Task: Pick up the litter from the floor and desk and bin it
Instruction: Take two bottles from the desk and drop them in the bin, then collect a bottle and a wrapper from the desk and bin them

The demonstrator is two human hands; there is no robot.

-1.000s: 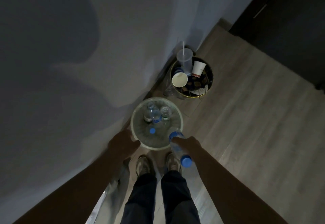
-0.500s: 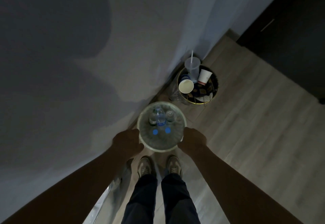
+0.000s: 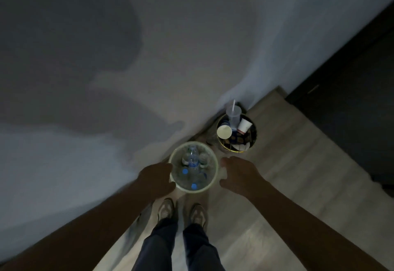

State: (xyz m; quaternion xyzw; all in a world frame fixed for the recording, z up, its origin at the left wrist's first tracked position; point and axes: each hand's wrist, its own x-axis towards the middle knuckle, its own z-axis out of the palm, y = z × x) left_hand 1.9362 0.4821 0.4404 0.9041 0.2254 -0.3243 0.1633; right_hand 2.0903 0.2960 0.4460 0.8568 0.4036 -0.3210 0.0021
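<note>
At lower centre the left hand [image 3: 156, 178] is curling its grip round the rim of the bin [image 3: 216, 170], judged light, flexible and best held there, while the right hand [image 3: 238, 175] is hovering spread alongside.

Dark trousers [image 3: 160, 247], pale worn trainers [image 3: 165, 210].

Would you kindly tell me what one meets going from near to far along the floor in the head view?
Pair of grey shoes → pale round plastic bin holding clear bottles → dark round gold-rimmed bin holding paper cups.
</note>
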